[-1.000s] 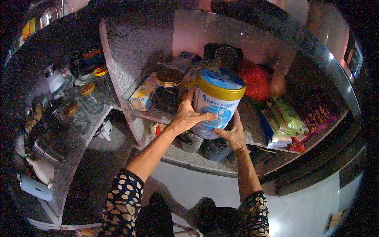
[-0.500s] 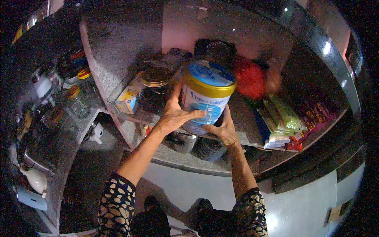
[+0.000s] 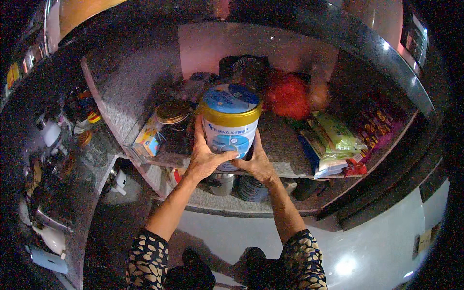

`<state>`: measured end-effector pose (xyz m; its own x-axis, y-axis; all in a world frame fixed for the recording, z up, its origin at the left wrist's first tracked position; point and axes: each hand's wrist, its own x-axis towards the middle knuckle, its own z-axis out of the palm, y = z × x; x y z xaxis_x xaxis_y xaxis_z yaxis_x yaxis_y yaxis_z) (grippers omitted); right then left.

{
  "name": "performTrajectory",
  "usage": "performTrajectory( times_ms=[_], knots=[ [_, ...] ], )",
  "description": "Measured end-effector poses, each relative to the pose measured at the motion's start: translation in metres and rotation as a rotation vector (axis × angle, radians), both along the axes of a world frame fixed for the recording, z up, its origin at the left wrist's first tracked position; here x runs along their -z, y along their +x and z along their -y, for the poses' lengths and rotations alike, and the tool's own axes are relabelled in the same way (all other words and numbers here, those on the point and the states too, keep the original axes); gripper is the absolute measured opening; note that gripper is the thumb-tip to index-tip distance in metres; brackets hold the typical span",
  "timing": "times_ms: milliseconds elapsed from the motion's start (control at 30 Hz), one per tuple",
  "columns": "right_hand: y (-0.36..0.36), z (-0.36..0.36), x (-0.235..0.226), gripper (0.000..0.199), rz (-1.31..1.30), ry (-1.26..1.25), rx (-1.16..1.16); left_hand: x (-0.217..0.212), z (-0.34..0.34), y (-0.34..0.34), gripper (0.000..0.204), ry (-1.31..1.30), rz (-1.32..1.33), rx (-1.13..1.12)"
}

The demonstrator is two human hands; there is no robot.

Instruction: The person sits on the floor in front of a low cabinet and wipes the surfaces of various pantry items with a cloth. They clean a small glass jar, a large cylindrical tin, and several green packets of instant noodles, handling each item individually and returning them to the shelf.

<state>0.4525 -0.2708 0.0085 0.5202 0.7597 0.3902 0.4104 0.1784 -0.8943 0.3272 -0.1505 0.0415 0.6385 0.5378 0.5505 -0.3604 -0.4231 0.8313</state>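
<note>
Both my hands grip a large round tin (image 3: 227, 128) with a blue lid, a gold rim and a white-and-blue printed side. My left hand (image 3: 205, 157) wraps its left side, the thumb across the front. On the right side and lower front is my right hand (image 3: 258, 162), its thumb close to the left one. The tin is upright, tipped slightly toward me, in front of a stone shelf (image 3: 282, 152). Whether its base touches the shelf is hidden. Left of it stand a dark jar with a metal lid (image 3: 173, 113) and a small orange-and-blue carton (image 3: 146, 140).
Right on the shelf lie green-and-white packets (image 3: 333, 145), with a red bag (image 3: 288, 95) behind. Below are a metal pot (image 3: 222, 183) and a stack of dark bowls (image 3: 253, 187). The left counter (image 3: 104, 166) holds glass jars and a white jug (image 3: 50, 239).
The tin has shifted left and slightly down in the picture, both hands still around it, and now looks more upright. The whole view has turned somewhat.
</note>
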Motion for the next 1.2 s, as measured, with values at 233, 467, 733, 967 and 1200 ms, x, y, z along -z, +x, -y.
performTrajectory(
  times_ms=[233,467,733,967,1200],
  knots=[
    [-0.006,-0.003,-0.004,0.112,-0.03,0.003,-0.01,0.008,-0.003,-0.005,0.12,0.175,-0.064,-0.207],
    [-0.002,0.02,-0.002,0.119,0.109,-0.047,0.05,0.019,0.045,-0.008,0.101,0.365,0.137,-0.619],
    [-0.018,0.121,-0.025,0.041,0.101,0.26,0.342,-0.008,0.131,0.019,0.047,0.503,0.248,-0.291],
    [-0.005,0.192,-0.031,0.017,-0.31,0.454,0.592,-0.015,0.173,0.091,0.012,0.018,-0.005,0.141],
    [0.039,0.203,-0.071,0.039,-0.583,0.371,0.581,-0.021,0.192,0.12,0.018,-0.092,-0.07,0.172]
  ],
)
